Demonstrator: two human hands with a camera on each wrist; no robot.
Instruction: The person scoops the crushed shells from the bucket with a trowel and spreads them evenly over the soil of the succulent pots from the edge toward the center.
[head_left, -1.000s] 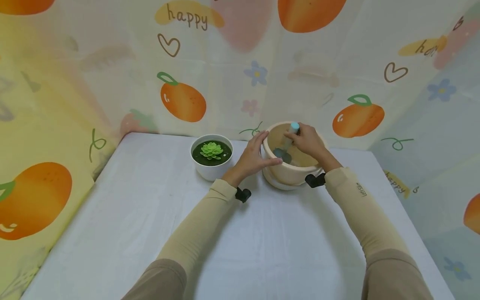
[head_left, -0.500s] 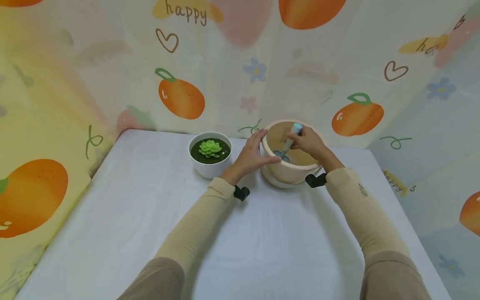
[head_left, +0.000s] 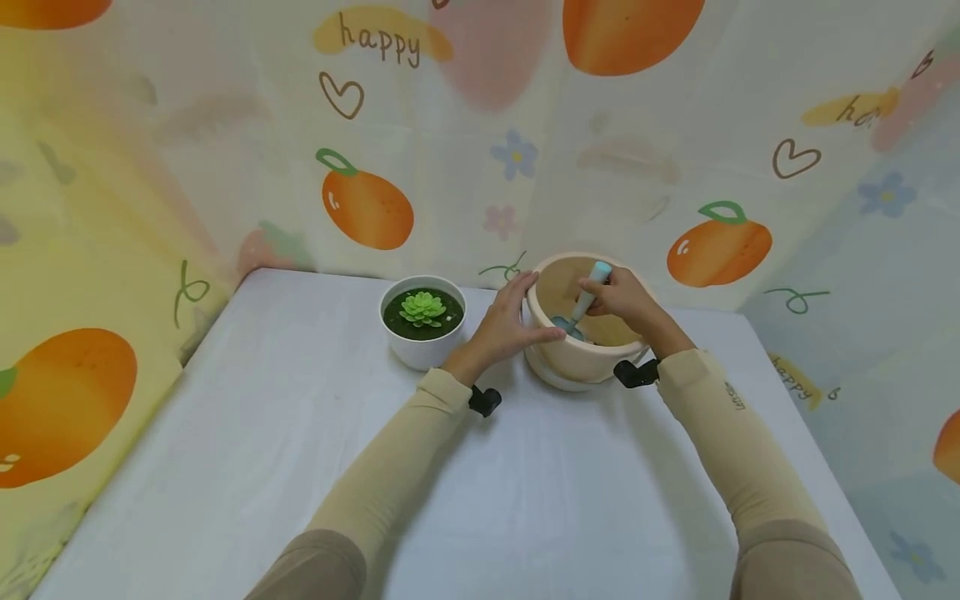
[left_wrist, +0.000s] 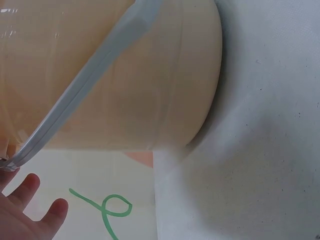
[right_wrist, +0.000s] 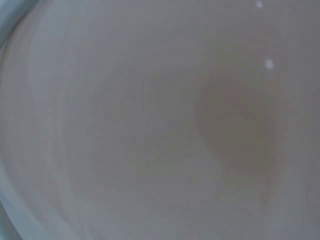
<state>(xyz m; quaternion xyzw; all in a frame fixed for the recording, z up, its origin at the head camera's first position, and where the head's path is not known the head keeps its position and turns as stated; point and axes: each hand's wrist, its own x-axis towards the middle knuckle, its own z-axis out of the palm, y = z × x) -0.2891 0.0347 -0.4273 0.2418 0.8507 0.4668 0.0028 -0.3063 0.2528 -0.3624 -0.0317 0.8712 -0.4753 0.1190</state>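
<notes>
My left hand (head_left: 504, 323) is at the left side of a cream bucket (head_left: 581, 363), straight fingers on the rim and thumb stretched along its near edge. In the left wrist view several fingers (left_wrist: 25, 192) are spread beside the bucket wall (left_wrist: 130, 100), where a grey carrying handle (left_wrist: 85, 82) slants across. With the right hand (head_left: 624, 302) I grip a small shovel (head_left: 588, 297) by its pale blue handle inside the bucket. Its blue-grey blade (head_left: 564, 323) points down left, partly hidden by the near rim. The right wrist view holds only the blurred bucket wall (right_wrist: 150, 125).
Left of my left hand stands a white pot (head_left: 420, 348) with a green succulent (head_left: 422, 309) in dark filling. Both vessels stand on a white-covered table (head_left: 480, 483) near its back edge. A fruit-print cloth (head_left: 450, 167) hangs close behind.
The shovel handle has swung to the right and leans more, turning with my right hand inside the bucket. My left hand keeps its place on the rim. The head view shifts slightly.
</notes>
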